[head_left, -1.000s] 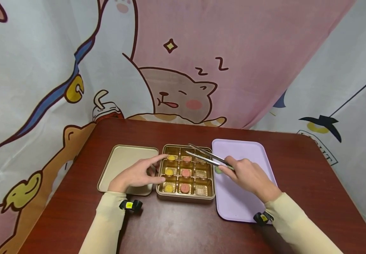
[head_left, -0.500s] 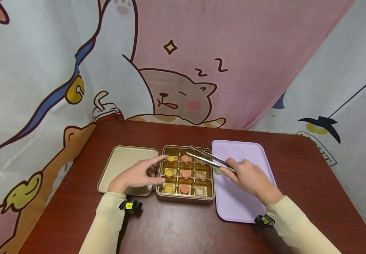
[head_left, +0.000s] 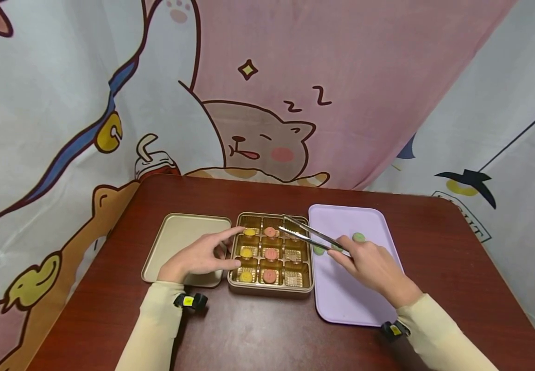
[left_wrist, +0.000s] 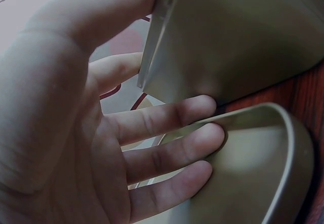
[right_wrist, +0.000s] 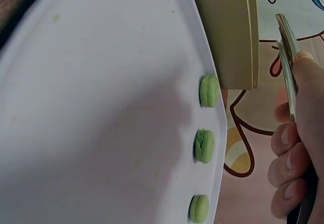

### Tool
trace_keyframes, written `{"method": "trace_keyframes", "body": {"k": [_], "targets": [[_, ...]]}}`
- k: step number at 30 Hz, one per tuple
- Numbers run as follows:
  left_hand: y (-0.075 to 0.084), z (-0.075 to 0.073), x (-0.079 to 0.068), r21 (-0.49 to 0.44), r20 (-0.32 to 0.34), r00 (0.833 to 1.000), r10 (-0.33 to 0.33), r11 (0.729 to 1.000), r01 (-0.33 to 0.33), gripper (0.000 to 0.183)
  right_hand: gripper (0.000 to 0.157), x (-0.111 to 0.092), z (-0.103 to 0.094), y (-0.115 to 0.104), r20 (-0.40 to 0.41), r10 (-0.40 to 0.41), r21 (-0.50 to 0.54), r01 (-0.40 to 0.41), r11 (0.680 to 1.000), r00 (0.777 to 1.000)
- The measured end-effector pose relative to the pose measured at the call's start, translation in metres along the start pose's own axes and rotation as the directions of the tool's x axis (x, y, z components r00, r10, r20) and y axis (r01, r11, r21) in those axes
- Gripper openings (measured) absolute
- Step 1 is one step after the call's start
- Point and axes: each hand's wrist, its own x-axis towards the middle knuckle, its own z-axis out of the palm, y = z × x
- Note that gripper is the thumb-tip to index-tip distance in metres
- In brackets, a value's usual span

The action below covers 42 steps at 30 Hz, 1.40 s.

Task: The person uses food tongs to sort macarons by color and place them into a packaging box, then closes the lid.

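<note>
Right hand [head_left: 371, 265]: fingers curled round silver metal tongs [right_wrist: 289, 38] with a black grip. Tong arms narrowly apart; toothed tips over the far row of a gold rectangular tin box [head_left: 271, 291], above rim level in the right wrist view.

Left hand [head_left: 198, 255]: spread wide, index finger and thumb well apart, their tips at the left rim of the box. Remaining fingers extend below over a gold, shallow rectangular lid [head_left: 188, 229]; contact there cannot be judged.

Box stands mid-worktop, with a shiny gold insert of three by three compartments. Left column: three round yellow macarons [head_left: 246, 277], one per compartment. Middle column: three round pink macarons [head_left: 269, 277], likewise one each.

Lilac, round-cornered tray [head_left: 346, 299] lies just beside the box on the right. On it, three pale green round macarons [right_wrist: 204, 145] form a loose row, the first close to the box; small crumbs are scattered about the surface. In the head view the right hand partly hides the middle green one.

Lid sits just left of the box, raised rim upward. Worktop [head_left: 267, 335]: dark red-brown wood. Behind: fabric backdrop [head_left: 365, 62] printed with a sleeping cartoon cat. Both sleeves cream.
</note>
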Motion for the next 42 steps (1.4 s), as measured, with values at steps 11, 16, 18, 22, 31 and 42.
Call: {"method": "trace_keyframes", "body": {"k": [11, 16, 18, 22, 31, 42], "targets": [[-0.003, 0.000, 0.000, 0.010, 0.005, 1.000, 0.005, 1.000, -0.005, 0.088, 0.025, -0.023, -0.011, 0.014, 0.020, 0.044, -0.023, -0.043, 0.999, 0.999], [-0.003, 0.000, 0.000, 0.010, 0.003, 1.000, 0.005, 1.000, -0.005, 0.089, 0.026, -0.034, -0.019, 0.021, 0.025, 0.086, -0.029, -0.085, 0.996, 0.996], [-0.003, -0.001, 0.000, 0.008, 0.003, 1.000, 0.005, 1.000, -0.005, 0.088, 0.027, -0.039, -0.023, 0.023, 0.041, 0.108, -0.031, -0.107, 0.994, 0.993], [-0.002, -0.001, 0.000, 0.001, 0.006, 1.000, -0.001, 1.000, 0.001, 0.089, 0.028, -0.048, -0.028, 0.028, 0.080, 0.157, -0.049, -0.153, 0.987, 0.984], [-0.002, -0.001, 0.000, -0.006, 0.007, 1.000, -0.004, 1.000, 0.004, 0.089, 0.028, -0.069, -0.031, 0.044, 0.146, 0.250, -0.099, -0.237, 0.966, 0.957], [-0.002, 0.000, 0.001, -0.009, 0.007, 1.000, 0.006, 1.000, -0.006, 0.089, 0.030, -0.087, -0.030, 0.054, 0.178, 0.312, -0.104, -0.298, 0.949, 0.933]]}}
